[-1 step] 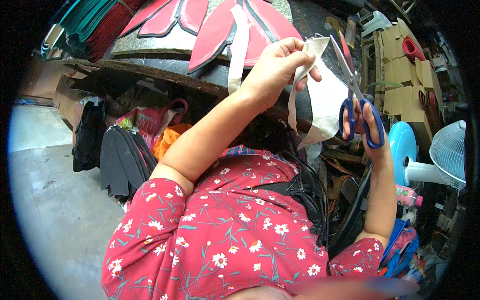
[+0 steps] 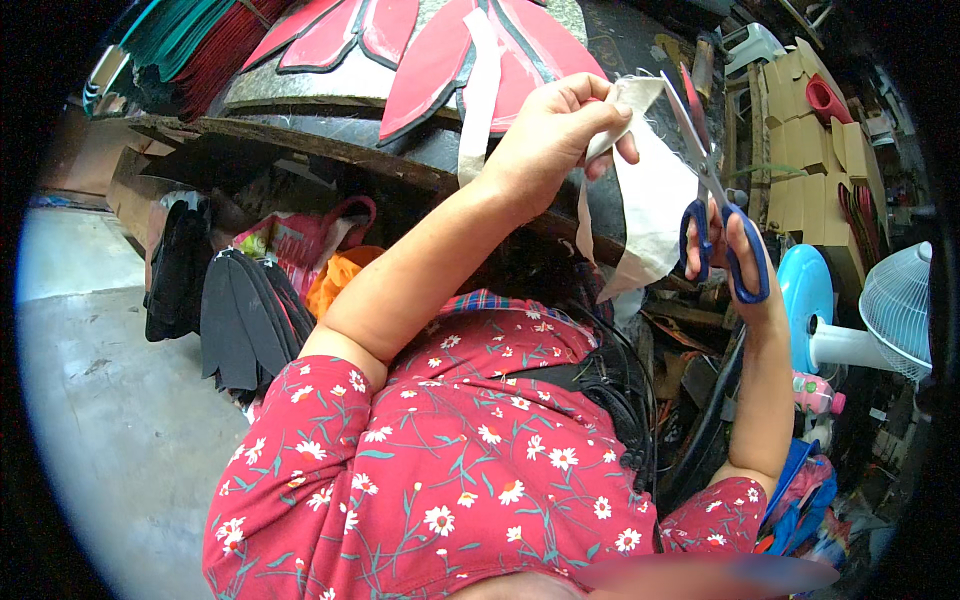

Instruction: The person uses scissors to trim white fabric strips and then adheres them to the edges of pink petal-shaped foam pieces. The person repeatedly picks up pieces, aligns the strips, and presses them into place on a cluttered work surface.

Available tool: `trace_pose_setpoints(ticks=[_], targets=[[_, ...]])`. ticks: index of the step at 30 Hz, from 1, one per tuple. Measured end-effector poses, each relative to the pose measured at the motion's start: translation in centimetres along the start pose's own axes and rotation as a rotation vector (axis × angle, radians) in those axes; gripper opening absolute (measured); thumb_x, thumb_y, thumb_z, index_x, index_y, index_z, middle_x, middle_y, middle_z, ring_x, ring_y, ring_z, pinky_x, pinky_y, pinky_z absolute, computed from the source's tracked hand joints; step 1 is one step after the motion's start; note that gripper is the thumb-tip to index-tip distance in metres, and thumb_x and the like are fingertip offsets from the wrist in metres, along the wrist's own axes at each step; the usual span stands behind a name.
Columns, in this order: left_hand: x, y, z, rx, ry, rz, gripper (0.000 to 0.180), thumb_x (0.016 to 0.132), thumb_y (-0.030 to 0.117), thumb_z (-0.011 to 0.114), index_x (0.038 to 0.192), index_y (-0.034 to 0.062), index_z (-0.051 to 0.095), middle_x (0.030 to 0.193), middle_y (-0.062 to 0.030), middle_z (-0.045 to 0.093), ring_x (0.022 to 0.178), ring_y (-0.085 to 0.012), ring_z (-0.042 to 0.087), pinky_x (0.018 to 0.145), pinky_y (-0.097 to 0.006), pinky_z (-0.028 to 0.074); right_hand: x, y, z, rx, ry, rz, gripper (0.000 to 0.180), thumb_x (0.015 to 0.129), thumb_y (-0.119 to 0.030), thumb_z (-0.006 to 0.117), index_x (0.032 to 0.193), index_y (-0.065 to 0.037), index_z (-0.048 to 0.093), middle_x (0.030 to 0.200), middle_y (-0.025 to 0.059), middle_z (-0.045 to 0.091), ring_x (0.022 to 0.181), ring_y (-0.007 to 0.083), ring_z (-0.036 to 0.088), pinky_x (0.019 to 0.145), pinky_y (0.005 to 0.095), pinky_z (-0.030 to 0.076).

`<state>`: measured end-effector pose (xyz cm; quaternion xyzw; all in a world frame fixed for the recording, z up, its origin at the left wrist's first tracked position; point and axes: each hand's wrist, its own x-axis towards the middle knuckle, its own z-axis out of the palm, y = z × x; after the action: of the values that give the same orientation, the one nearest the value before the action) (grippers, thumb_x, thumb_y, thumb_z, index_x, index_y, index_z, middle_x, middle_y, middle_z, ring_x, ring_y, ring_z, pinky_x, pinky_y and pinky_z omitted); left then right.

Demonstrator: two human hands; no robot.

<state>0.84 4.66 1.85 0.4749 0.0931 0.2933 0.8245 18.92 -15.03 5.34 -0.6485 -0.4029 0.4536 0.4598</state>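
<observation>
My left hand is up at the table's front edge, its fingers pinching the top of a piece of off-white cloth with a frayed edge. The cloth hangs down, and a narrow strip of it dangles below my fingers. In my right hand are scissors with blue handles, held with fingers through the loops. Their blades point upward, slightly apart, just right of the cloth. Beyond my left wrist, another off-white cloth strip lies over a red, black-edged petal-shaped piece and hangs off the table.
More red pieces lie on the worn table. Teal and dark red sheets are stacked at the far left. Dark grey shaped pieces hang below. On the right are cardboard boxes, a white-and-blue fan and a pink bottle.
</observation>
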Motion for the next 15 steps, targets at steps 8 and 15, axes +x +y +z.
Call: trace_pose_setpoints(ticks=[8, 15], targets=[[-1.4, 0.7, 0.5, 0.103, 0.007, -0.069, 0.022, 0.097, 0.027, 0.067, 0.099, 0.0056, 0.068, 0.066, 0.0001, 0.062, 0.049, -0.0021, 0.044, 0.044, -0.019, 0.028, -2.6, -1.9, 0.6, -0.518, -0.058, -0.079, 0.054, 0.086, -0.053, 0.067, 0.101, -0.001, 0.059, 0.079, 0.004, 0.06, 0.075, 0.0102, 0.052, 0.067, 0.0254, 0.042], [-2.7, 0.5, 1.0, 0.148, -0.041, -0.135, 0.026, 0.094, 0.028, 0.068, 0.098, 0.0029, 0.07, 0.069, 0.0029, 0.059, 0.054, -0.003, 0.053, 0.048, -0.018, 0.037, -5.0, -1.6, 1.6, -0.466, 0.014, 0.03, 0.031, 0.082, -0.027, 0.072, 0.089, -0.001, 0.057, 0.07, 0.0008, 0.055, 0.064, 0.0076, 0.052, 0.058, 0.0238, 0.04]])
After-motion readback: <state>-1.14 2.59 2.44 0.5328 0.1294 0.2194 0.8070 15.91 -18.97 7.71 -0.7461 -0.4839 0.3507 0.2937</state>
